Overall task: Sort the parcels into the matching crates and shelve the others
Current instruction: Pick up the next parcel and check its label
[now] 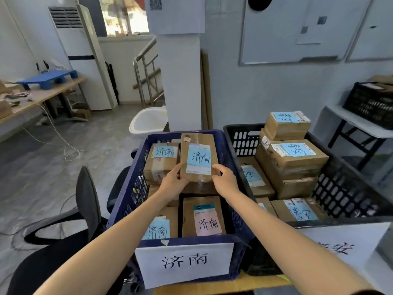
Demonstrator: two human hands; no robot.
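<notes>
A brown cardboard parcel (198, 155) with a blue note reading 济南 lies at the far end of the dark blue crate (125, 201), on top of other parcels. My left hand (173, 183) grips its near left corner, thumb along the left edge. My right hand (224, 180) grips its near right corner. The blue crate carries a white 济南 sign (185, 264) on its front and holds several parcels with the same note. To its right the black crate (348, 199) holds several parcels with blue 泰安 notes, stacked high.
A black office chair (87, 201) stands left of the blue crate. A white tub (148, 120) sits on the floor beyond the crates. Another black crate (371, 103) rests on a white table at the right. A cable trails over the floor at left.
</notes>
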